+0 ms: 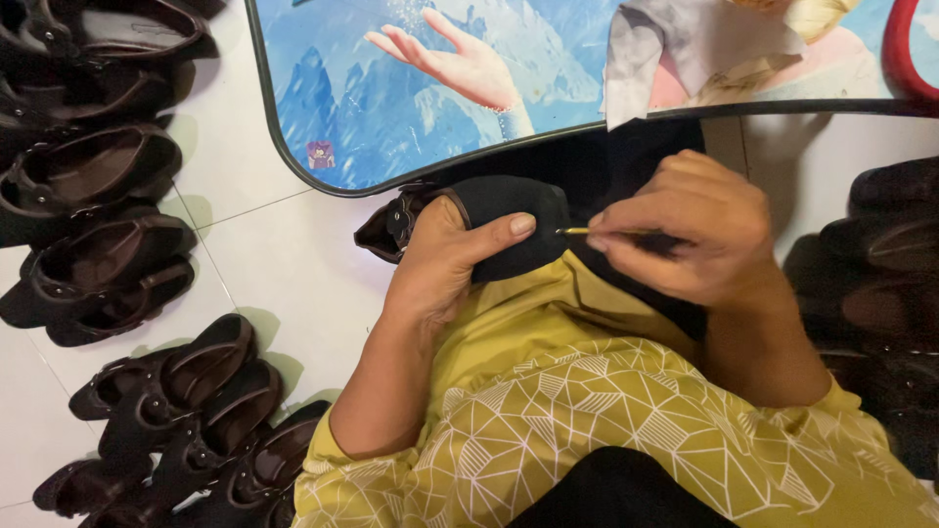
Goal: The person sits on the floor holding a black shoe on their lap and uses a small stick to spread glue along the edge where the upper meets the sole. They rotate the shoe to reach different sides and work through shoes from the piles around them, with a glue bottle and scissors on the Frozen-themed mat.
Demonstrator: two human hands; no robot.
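- My left hand [445, 256] has its grip clamped on a black shoe [489, 223], fingers wrapped under it and the thumb laid flat across the dark upper.
- The shoe sits on my lap, against the yellow patterned garment [587, 391], just below the edge of the low tabletop [293, 156].
- A small metal buckle ornament [399, 217] shows at the shoe's left end, just beside my left knuckles.
- My right hand [699, 230] has its fingers pinched together on a thin gold-coloured tool [575, 232], a needle or awl; I cannot tell which.
- The tool's tip points left and meets the shoe just beside my left thumbnail.
- The tabletop is printed with a blue cartoon scene that includes a drawn hand, and it has a dark rounded rim.
- A crumpled piece of grey paper [665, 49] lies on the tabletop, above my right hand, hanging over the rim.
- A red curved object [905, 49] shows at the tabletop's far right corner; I cannot tell what it is.
- On the white tiled floor [284, 274] to my left, a row of dark brown and black shoes [108, 244] lies in pairs, well apart from my hands.
- More dark shoes [880, 264] are stacked at my right, in shadow.
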